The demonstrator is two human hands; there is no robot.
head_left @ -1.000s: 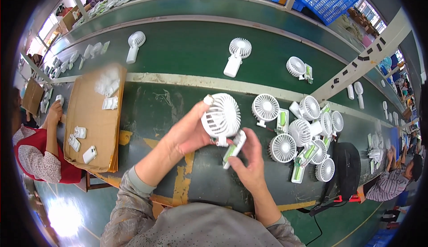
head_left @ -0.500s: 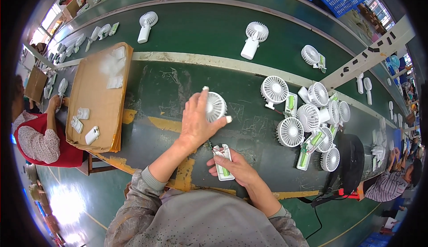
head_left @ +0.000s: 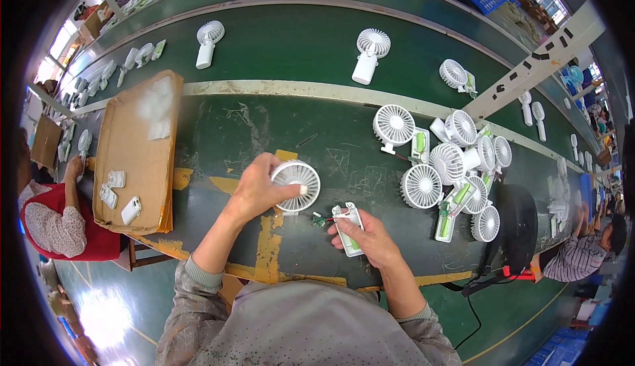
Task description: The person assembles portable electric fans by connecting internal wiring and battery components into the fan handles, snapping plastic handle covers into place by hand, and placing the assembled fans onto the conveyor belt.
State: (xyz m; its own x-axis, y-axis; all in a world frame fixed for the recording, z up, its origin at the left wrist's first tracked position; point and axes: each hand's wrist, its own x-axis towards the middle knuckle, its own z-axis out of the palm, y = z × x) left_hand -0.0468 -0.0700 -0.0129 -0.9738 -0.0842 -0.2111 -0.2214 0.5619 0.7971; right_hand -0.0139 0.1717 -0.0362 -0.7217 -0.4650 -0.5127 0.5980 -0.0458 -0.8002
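The left hand (head_left: 251, 191) grips a white fan head (head_left: 296, 173). Its thumb lies across the front grille, and its other fingers curve behind the left rim, parted only by the part they clasp. Whether the fan head touches the workbench (head_left: 218, 134) cannot be told.

The right hand (head_left: 372, 237) is closed on an open white handle shell (head_left: 352, 216), thumb on top and fingers beneath. A green battery (head_left: 356, 244) sits inside the shell, at the thumb tip. A small circuit board (head_left: 319, 220) is located left of the right fingers, just beside the shell, and below the fan head.

A cluster of fans (head_left: 447, 162) lies right of and beyond the right fingers. A cardboard tray (head_left: 139, 158) stands left of the left fingers.
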